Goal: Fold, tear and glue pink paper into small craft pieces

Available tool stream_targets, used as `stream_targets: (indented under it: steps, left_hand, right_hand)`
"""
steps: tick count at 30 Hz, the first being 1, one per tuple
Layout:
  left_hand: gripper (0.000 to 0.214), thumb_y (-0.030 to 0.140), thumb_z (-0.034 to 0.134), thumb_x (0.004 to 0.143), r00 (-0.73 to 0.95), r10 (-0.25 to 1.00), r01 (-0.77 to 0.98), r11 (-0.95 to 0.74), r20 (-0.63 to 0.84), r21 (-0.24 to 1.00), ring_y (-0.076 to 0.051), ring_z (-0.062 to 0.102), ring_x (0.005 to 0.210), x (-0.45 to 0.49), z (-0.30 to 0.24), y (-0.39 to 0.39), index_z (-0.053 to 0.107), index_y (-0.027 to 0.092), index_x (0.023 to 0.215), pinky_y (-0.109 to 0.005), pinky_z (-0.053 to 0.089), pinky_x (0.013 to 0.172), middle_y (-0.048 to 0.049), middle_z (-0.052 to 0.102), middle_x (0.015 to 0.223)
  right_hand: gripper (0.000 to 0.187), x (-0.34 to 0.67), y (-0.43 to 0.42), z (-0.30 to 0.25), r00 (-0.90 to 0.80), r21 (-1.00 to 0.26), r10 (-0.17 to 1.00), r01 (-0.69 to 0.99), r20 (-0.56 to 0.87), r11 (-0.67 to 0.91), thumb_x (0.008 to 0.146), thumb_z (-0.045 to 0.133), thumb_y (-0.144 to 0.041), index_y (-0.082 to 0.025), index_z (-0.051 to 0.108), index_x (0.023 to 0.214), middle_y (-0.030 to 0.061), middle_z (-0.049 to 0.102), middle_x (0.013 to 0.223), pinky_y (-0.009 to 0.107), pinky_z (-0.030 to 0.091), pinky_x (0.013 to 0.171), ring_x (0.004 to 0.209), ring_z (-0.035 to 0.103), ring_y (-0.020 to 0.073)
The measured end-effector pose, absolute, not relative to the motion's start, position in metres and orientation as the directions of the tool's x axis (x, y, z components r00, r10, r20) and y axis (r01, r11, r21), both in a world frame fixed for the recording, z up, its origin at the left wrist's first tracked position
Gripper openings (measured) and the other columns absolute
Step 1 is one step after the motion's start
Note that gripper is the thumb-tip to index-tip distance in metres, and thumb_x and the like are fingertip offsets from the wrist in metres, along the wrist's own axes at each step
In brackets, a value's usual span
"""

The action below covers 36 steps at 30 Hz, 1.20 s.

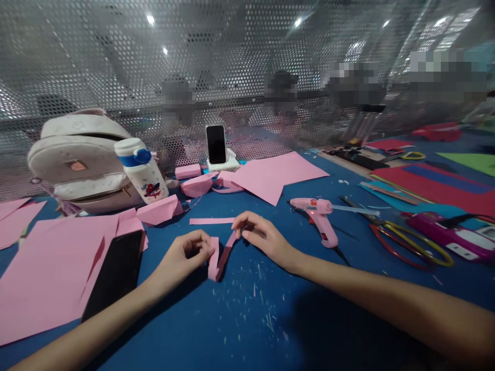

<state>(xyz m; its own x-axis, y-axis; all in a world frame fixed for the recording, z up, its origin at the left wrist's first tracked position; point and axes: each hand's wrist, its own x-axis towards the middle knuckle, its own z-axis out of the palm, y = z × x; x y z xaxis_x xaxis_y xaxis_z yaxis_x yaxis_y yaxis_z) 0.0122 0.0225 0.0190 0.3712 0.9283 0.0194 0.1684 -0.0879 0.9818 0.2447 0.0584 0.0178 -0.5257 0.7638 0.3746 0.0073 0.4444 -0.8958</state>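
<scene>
A pink paper strip (220,257) is bent into a loose loop on the blue table (251,319). My left hand (185,255) pinches its near, folded end. The fingers of my right hand (259,234) are closed on the far end of the same strip. Another flat pink strip (211,221) lies just behind my hands. A pink glue gun (319,216) rests to the right of my right hand.
Pink paper sheets (50,273) and a black phone (114,273) lie at the left. A white backpack (81,165), a white bottle (141,170) and a standing phone (215,144) are at the back. Scissors (402,242) and coloured sheets (436,185) are at the right. A mesh screen (247,77) walls the far edge.
</scene>
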Motion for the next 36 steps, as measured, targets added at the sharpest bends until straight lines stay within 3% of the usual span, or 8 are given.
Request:
stream_targets:
  steps: [5,9,16,23,28,31,33,36]
  left_hand:
    - [0.026,0.039,0.064,0.088,0.373,0.928,0.182,-0.062,-0.011,0.981,-0.01,0.045,0.06,0.013,0.017,0.019,0.057,0.015,0.079,-0.022,0.035,0.059,0.0042,0.05,0.066]
    - [0.022,0.035,0.066,0.085,0.371,0.928,0.207,-0.064,-0.018,0.976,-0.011,0.049,0.062,0.014,0.017,0.016,0.062,0.014,0.078,-0.023,0.038,0.061,0.0022,0.055,0.068]
    - [0.021,0.035,0.066,0.084,0.367,0.93,0.261,-0.083,-0.02,0.962,-0.012,0.049,0.062,0.018,0.015,0.015,0.064,0.015,0.075,-0.023,0.038,0.061,0.0018,0.055,0.067]
    - [0.024,0.036,0.065,0.085,0.353,0.935,0.293,-0.091,-0.02,0.952,-0.011,0.045,0.06,0.017,0.013,0.015,0.061,0.015,0.074,-0.023,0.037,0.059,0.003,0.051,0.065]
    - [0.024,0.037,0.064,0.085,0.37,0.929,0.272,-0.102,-0.006,0.957,-0.011,0.046,0.061,0.018,0.013,0.014,0.06,0.015,0.075,-0.022,0.036,0.059,0.0021,0.053,0.067]
    - [0.026,0.039,0.065,0.085,0.362,0.932,0.266,-0.099,-0.004,0.959,-0.011,0.045,0.06,0.018,0.012,0.014,0.059,0.016,0.074,-0.022,0.035,0.057,0.0022,0.052,0.067]
    - [0.026,0.039,0.064,0.086,0.363,0.932,0.251,-0.096,-0.002,0.963,-0.011,0.046,0.061,0.019,0.012,0.014,0.06,0.016,0.075,-0.022,0.035,0.058,0.0017,0.053,0.068]
    - [0.025,0.038,0.064,0.086,0.378,0.926,0.225,-0.092,0.0,0.97,-0.011,0.047,0.063,0.019,0.012,0.014,0.06,0.015,0.076,-0.023,0.036,0.059,0.001,0.055,0.07]
  right_hand:
    - [0.016,0.239,0.051,0.018,-0.597,-0.925,0.757,0.063,0.265,0.374,0.094,0.054,-0.022,-0.019,0.066,0.105,0.0033,0.063,0.097,0.027,0.044,0.072,0.082,0.058,0.0142]
    - [0.026,0.236,0.049,0.016,-0.678,-0.922,0.703,0.098,0.214,0.375,0.086,0.07,-0.027,-0.021,0.068,0.112,0.0015,0.063,0.094,0.026,0.045,0.07,0.077,0.056,0.0134]
    - [0.009,0.235,0.049,0.015,-0.653,-0.906,0.715,0.102,0.25,0.41,0.085,0.072,-0.027,-0.019,0.072,0.088,0.0003,0.063,0.083,0.024,0.041,0.064,0.071,0.054,0.0123]
    - [0.011,0.236,0.052,0.017,-0.58,-0.922,0.773,0.091,0.259,0.377,0.087,0.07,-0.027,-0.019,0.07,0.08,0.0001,0.064,0.082,0.025,0.04,0.063,0.073,0.056,0.0129]
    - [0.014,0.241,0.056,0.031,-0.484,-0.944,0.814,-0.088,0.32,0.319,0.089,0.068,-0.032,-0.02,0.064,0.082,0.0025,0.065,0.092,0.03,0.045,0.078,0.089,0.06,0.0167]
    - [0.021,0.247,0.06,0.044,-0.464,-0.953,0.84,-0.24,0.281,0.187,0.088,0.069,-0.039,-0.02,0.061,0.084,0.0028,0.065,0.095,0.026,0.045,0.07,0.084,0.059,0.0149]
    - [0.027,0.249,0.062,0.052,-0.512,-0.949,0.825,-0.304,0.237,0.084,0.086,0.07,-0.044,-0.02,0.058,0.082,0.0012,0.063,0.086,0.025,0.043,0.063,0.075,0.058,0.0136]
    - [0.03,0.252,0.061,0.065,-0.567,-0.952,0.8,-0.304,0.198,0.02,0.087,0.068,-0.045,-0.02,0.055,0.078,-0.0012,0.058,0.075,0.024,0.041,0.058,0.066,0.056,0.0121]
